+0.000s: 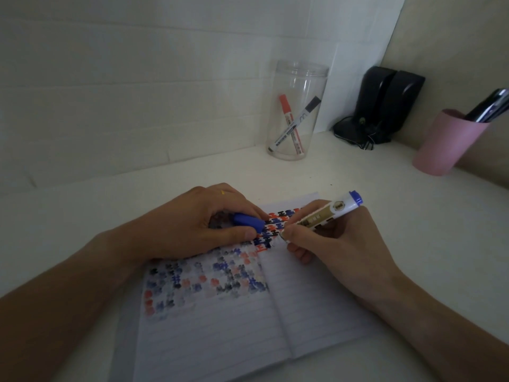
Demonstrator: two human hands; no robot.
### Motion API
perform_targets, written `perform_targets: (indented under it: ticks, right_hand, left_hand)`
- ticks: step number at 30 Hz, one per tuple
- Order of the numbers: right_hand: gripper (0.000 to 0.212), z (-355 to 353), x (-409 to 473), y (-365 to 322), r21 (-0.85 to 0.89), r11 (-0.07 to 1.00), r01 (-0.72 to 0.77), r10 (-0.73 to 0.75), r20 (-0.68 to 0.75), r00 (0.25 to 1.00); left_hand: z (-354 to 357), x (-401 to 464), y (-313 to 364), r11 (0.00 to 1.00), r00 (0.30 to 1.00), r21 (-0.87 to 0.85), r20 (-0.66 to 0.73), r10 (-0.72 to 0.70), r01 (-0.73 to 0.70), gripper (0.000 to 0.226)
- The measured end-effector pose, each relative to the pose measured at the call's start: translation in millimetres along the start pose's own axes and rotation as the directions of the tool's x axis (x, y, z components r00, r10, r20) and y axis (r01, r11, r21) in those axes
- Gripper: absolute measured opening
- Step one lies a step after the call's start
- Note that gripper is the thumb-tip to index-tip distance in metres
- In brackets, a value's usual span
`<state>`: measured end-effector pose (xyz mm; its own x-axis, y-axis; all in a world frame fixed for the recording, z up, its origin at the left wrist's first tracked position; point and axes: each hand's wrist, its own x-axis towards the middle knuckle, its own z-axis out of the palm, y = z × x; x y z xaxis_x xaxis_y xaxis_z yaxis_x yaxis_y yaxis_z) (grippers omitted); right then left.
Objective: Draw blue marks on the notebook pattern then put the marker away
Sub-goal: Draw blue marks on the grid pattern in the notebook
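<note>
Marker (325,215) clamped in right hand (338,241) fingers, tip down on notebook (220,312) pattern, long axis rising far-right. I see left hand (192,224) pinning page, fingers closed round blue cap (246,221), just left of tip. I judge capping first, then clear jar (297,111) straight ahead, far side of desk (82,216), right hand nearer. Count: one marker held, two in jar, one pink cup (446,144).

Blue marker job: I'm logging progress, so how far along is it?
Done: the blue cap is off, held in the left hand. In hand: the right hand holds the blue marker, tip down on the notebook pattern. Left: capping it and returning it, probably to the clear jar.
</note>
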<state>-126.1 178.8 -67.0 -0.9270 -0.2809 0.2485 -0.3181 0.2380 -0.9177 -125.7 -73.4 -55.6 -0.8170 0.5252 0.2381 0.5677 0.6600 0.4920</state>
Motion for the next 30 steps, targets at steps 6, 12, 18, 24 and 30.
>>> perform_targets:
  ticks: [6,12,18,24,30]
  right_hand:
    - [0.004,1.4,-0.7,0.8,-0.064,0.998,-0.022,0.022,-0.005,1.0]
    - [0.007,1.4,-0.2,-1.4,-0.096,0.994,-0.056,0.051,-0.052,0.997]
    - [0.007,0.3,1.1,-3.2,-0.017,0.998,-0.065,0.064,-0.05,0.997]
    - [0.007,-13.0,9.5,-13.7,0.52,0.854,-0.023,0.064,-0.06,0.996]
    - [0.024,-7.7,10.2,-13.4,0.638,0.763,-0.104,0.149,-0.018,0.989]
  left_hand:
    - [0.1,0.2,1.3,1.0,1.0,0.001,-0.009,0.007,-0.007,0.033]
    - [0.3,0.7,1.5,1.0,1.0,0.005,-0.008,0.012,-0.012,0.033]
    - [0.1,0.8,1.2,1.0,1.0,0.009,-0.012,0.006,-0.006,0.033]
    - [0.8,0.4,1.7,1.0,1.0,0.015,-0.027,-0.009,0.01,0.035]
    - [1.5,-0.2,4.5,0.997,0.996,0.055,-0.072,-0.045,0.049,0.037]
